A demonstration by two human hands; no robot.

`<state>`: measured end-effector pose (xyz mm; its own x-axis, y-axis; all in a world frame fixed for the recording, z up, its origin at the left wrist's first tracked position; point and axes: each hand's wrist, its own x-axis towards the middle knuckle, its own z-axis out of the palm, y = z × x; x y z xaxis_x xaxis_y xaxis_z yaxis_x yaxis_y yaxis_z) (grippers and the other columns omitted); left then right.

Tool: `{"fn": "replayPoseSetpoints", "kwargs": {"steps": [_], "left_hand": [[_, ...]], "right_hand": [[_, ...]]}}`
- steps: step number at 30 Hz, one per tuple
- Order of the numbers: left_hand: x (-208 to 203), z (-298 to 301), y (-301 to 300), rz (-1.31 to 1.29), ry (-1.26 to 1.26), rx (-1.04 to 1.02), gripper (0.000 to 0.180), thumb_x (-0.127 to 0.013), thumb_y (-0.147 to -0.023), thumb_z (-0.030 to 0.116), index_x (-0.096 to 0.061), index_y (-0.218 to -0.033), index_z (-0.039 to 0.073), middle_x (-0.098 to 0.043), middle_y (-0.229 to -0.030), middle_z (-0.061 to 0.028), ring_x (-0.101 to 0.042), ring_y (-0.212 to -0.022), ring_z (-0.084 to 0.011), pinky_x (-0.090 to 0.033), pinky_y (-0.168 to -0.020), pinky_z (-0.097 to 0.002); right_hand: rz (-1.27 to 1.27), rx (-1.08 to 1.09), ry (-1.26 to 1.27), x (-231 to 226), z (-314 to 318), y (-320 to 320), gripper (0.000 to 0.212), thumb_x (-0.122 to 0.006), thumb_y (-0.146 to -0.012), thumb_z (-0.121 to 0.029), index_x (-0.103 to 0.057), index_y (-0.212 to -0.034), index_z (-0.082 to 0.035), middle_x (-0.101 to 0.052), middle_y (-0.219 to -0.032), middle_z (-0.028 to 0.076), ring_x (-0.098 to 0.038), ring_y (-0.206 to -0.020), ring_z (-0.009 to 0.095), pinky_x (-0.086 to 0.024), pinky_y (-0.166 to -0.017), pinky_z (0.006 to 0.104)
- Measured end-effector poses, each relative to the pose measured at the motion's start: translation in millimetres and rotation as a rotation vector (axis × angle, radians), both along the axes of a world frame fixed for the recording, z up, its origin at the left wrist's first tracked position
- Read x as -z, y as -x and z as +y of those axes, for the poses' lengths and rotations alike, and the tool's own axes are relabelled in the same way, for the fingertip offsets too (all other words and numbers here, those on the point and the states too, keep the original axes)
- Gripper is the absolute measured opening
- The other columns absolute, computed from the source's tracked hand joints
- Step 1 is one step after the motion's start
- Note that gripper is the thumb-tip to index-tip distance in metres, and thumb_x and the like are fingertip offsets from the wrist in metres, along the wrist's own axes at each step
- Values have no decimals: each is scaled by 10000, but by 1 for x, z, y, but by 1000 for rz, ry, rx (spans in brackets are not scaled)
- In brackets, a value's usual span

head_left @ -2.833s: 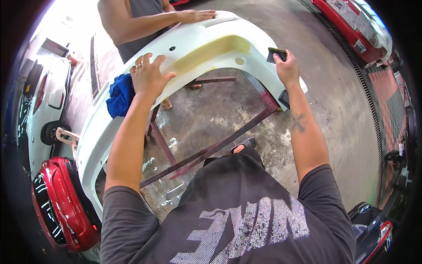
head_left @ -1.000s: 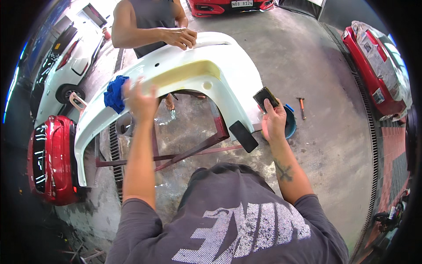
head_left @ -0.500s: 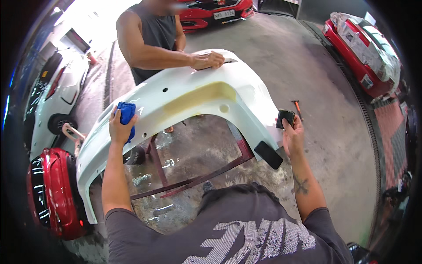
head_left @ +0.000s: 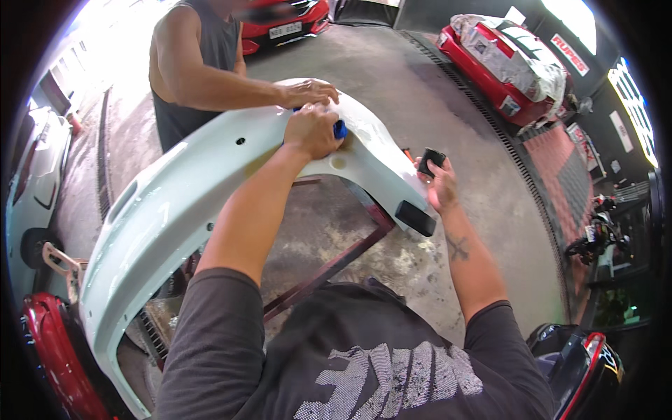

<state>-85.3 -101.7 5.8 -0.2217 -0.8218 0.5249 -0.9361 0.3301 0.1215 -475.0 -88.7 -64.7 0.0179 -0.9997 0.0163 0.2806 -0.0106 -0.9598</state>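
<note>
A white car bumper [head_left: 164, 185] arches across the space in front of me. On its far middle part, my left hand [head_left: 310, 133] is closed around a blue cloth [head_left: 340, 129], pressed to the surface near the yellowish patch. My right hand [head_left: 441, 187] pinches a small dark square pad [head_left: 431, 160] between thumb and fingers, beside the bumper's right end and apart from it. A black phone-like slab [head_left: 416, 218] lies on that end. Just beyond my left hand, a co-worker's hand [head_left: 309, 92] rests on the bumper's top edge.
Under the bumper stands a dark red metal frame [head_left: 357, 245]. The co-worker [head_left: 189, 70] is at the far left side. A partly masked red car [head_left: 504, 66] stands at the far right, a white car [head_left: 35, 175] at the left. A drain grate [head_left: 483, 98] crosses the floor.
My left hand has carried the blue cloth rightward and away from me along the bumper, close to the co-worker's hand. My right hand keeps the dark pad. The whole view has swung to the right.
</note>
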Motion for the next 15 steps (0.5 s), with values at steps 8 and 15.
{"fn": "replayPoseSetpoints", "kwargs": {"steps": [8, 15], "left_hand": [[-23, 1, -42, 207, -228, -127, 565, -838, -892, 538, -835, -1309, 156, -830, -1301, -203, -803, -1206, -360, -609, -1086, -470], [18, -3, -89, 527, -84, -99, 708, -899, -854, 637, -804, -1252, 59, -840, -1125, -192, -813, -1056, -352, -617, -980, -453]], "right_hand": [[1009, 111, 433, -11, -7, -31, 330, -718, -1127, -335, -630, -1263, -47, -787, -1090, 203, -770, -970, 426, -579, -886, 507], [1397, -198, 498, -42, -32, -125, 403, -707, -1110, -464, -666, -1265, -95, -806, -1055, 243, -773, -1035, 503, -581, -861, 584]]}}
